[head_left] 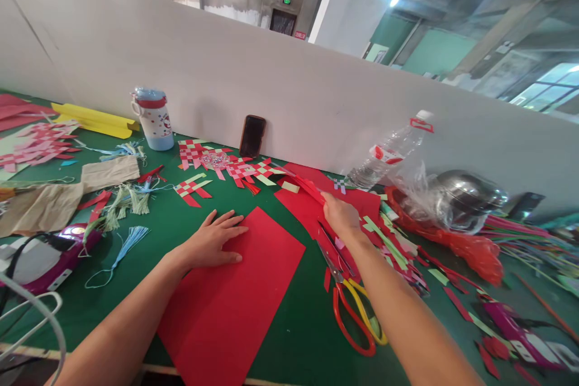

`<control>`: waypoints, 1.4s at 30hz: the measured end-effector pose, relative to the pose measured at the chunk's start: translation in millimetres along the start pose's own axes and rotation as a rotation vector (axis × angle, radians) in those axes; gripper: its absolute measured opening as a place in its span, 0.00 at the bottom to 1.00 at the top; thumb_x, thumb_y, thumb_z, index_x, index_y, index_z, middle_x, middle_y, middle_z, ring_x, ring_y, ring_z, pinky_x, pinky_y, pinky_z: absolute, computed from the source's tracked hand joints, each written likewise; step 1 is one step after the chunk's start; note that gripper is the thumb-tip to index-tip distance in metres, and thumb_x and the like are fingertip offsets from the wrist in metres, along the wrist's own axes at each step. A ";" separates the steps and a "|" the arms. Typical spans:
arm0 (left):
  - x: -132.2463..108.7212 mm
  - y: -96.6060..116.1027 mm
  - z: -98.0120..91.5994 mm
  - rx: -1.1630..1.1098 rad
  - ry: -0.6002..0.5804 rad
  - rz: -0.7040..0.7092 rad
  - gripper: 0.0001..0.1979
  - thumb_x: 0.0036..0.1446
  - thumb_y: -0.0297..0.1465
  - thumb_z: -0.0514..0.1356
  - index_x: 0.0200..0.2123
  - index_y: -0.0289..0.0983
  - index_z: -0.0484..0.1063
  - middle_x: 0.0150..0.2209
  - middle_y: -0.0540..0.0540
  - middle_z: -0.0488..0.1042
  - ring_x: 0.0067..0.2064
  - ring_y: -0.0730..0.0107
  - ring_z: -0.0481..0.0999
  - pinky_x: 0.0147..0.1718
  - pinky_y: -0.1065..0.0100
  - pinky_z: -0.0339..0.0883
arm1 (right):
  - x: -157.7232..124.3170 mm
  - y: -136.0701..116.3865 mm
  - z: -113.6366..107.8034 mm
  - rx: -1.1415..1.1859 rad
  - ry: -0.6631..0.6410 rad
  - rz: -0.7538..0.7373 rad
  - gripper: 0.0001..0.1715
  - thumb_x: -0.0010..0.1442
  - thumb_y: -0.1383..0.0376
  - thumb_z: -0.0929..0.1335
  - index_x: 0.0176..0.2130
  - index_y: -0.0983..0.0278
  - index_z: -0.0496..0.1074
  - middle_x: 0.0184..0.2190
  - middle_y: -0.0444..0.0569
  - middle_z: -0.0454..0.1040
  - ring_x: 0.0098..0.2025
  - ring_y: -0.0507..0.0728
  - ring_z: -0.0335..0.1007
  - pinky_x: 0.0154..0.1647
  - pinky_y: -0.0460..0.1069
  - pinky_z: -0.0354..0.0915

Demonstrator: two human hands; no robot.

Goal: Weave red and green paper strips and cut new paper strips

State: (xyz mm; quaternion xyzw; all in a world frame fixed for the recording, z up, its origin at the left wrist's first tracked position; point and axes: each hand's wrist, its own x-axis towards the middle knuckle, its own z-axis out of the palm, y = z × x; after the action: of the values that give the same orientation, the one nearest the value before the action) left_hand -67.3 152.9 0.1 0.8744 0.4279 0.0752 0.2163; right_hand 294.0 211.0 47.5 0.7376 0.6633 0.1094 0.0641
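My left hand [217, 240] lies flat with fingers spread on the left edge of a red paper sheet [244, 295]. The sheet has a faint crease and reaches over the table's front edge. Farther right, my right hand [342, 214] is closed around the near end of a long, thin red piece [307, 184]; whether it is paper or a tool I cannot tell. Under it lie more red sheets [294, 202]. Scissors [348, 295] with one red and one yellow handle rest beside my right forearm, blades pointing away.
Woven red-and-green paper pieces [192, 189], a phone [252, 136] and a cup [154, 120] stand or lie along the partition [289, 84]. A plastic bottle [384, 154] leans at right near a metal bowl [470, 193]. Tassels [124, 247] and a purple-white device [54, 262] are left.
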 end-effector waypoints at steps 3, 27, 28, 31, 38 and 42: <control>0.1 -1.6 1.7 0.003 0.000 0.006 0.34 0.58 0.51 0.58 0.65 0.51 0.59 0.70 0.46 0.51 0.72 0.49 0.45 0.66 0.40 0.31 | -2.6 -1.5 0.6 -0.006 0.025 -0.021 0.21 0.65 0.58 0.67 0.55 0.64 0.67 0.50 0.51 0.72 0.45 0.56 0.73 0.44 0.56 0.72; 0.8 -4.1 3.4 0.002 0.011 0.008 0.33 0.58 0.51 0.57 0.65 0.51 0.60 0.70 0.47 0.52 0.71 0.47 0.46 0.66 0.39 0.32 | 21.6 -48.4 -28.9 -0.003 0.041 0.141 0.23 0.65 0.58 0.67 0.56 0.64 0.67 0.56 0.55 0.68 0.49 0.59 0.71 0.48 0.58 0.71; 0.8 -4.1 3.4 0.001 0.013 0.008 0.33 0.59 0.51 0.57 0.65 0.50 0.60 0.70 0.46 0.52 0.71 0.47 0.46 0.66 0.39 0.32 | 19.2 -50.1 -27.9 0.014 0.065 0.128 0.23 0.65 0.58 0.67 0.57 0.64 0.66 0.57 0.55 0.67 0.50 0.59 0.71 0.48 0.58 0.71; 1.0 -4.3 3.9 0.005 0.017 0.012 0.32 0.58 0.50 0.58 0.65 0.50 0.61 0.70 0.45 0.53 0.71 0.46 0.47 0.66 0.38 0.32 | 11.2 -58.0 -18.6 0.061 0.118 0.048 0.24 0.66 0.59 0.66 0.59 0.62 0.64 0.60 0.55 0.64 0.51 0.59 0.70 0.48 0.58 0.71; 1.5 -1.6 1.6 0.015 0.013 -0.006 0.32 0.57 0.48 0.59 0.64 0.49 0.61 0.70 0.45 0.53 0.71 0.46 0.47 0.66 0.38 0.33 | 15.4 -62.8 14.2 0.155 0.090 -0.125 0.19 0.65 0.58 0.67 0.53 0.63 0.69 0.54 0.53 0.70 0.50 0.57 0.71 0.50 0.57 0.70; 1.1 1.5 -2.0 0.004 -0.010 -0.014 0.34 0.56 0.49 0.60 0.65 0.49 0.60 0.70 0.46 0.53 0.71 0.47 0.47 0.66 0.40 0.33 | 34.0 -65.4 23.4 0.208 0.088 -0.149 0.21 0.65 0.57 0.67 0.54 0.64 0.68 0.54 0.53 0.70 0.50 0.58 0.71 0.50 0.58 0.70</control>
State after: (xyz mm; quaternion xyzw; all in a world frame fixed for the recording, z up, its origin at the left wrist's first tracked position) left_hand -66.2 153.5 2.5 0.8721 0.4331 0.0685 0.2171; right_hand 239.9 253.3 11.7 0.6833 0.7262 0.0670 -0.0340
